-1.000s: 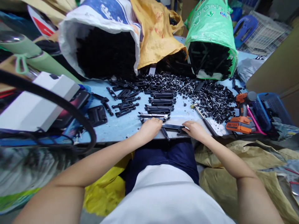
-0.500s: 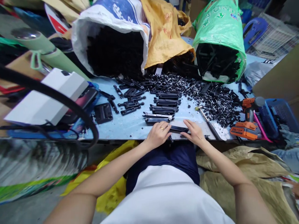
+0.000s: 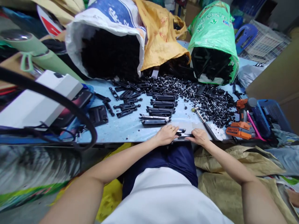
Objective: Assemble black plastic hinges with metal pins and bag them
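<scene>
At the table's front edge, my left hand (image 3: 166, 135) has its fingers closed on the left end of a black plastic bar-shaped part (image 3: 184, 135). The right end of that part is pinched by my right hand (image 3: 199, 136). The part looks narrow and seems to have a second piece along it, partly hidden by my fingers. Just beyond my left hand lies a column of similar black parts (image 3: 156, 122), stacked in rows. A hammer (image 3: 205, 122) with a dark handle rests to the right of my right hand.
Behind is a wide heap of black pieces with metal pins (image 3: 207, 102). White (image 3: 70, 40), orange (image 3: 161, 40) and green bags (image 3: 212, 34) stand at the back. On the right are an orange cordless drill (image 3: 241, 119) and a blue basket (image 3: 275, 115). A black cable (image 3: 70, 104) arches at left.
My hands have shifted a little right in the picture and now grip the part's ends more closely. The whole view has moved slightly, with the bench things sliding left.
</scene>
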The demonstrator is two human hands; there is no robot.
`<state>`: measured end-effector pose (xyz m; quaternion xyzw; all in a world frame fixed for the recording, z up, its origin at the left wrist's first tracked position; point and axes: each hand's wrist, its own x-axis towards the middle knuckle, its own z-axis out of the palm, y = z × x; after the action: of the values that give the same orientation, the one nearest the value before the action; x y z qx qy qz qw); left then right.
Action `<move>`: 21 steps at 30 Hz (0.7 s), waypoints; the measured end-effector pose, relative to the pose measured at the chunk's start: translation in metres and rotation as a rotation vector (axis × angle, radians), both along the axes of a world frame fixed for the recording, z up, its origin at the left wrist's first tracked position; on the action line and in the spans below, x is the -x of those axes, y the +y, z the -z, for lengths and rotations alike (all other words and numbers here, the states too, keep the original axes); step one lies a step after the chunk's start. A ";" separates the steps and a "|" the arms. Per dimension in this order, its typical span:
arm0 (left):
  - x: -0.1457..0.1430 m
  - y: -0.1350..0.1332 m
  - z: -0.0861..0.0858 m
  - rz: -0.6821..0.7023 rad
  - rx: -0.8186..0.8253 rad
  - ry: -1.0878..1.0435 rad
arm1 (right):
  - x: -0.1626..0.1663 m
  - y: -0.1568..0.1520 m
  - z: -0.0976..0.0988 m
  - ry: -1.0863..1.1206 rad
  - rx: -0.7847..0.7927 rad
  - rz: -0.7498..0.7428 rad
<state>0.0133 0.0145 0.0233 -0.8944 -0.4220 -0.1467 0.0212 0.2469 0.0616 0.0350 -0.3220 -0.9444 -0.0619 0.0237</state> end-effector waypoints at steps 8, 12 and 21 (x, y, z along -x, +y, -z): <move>0.010 -0.054 -0.052 0.107 -0.012 -0.745 | 0.040 -0.044 -0.068 0.562 0.491 -0.579; 0.010 -0.085 -0.077 0.112 0.089 -0.913 | 0.067 -0.067 -0.064 0.863 0.722 -0.628; 0.045 -0.061 -0.041 -0.461 0.231 -0.152 | 0.079 -0.041 -0.030 0.162 0.434 -0.144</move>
<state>-0.0320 -0.0468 0.0645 -0.7577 -0.6287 -0.1559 -0.0798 0.1677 0.0203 0.0651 -0.2551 -0.9512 0.1703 0.0343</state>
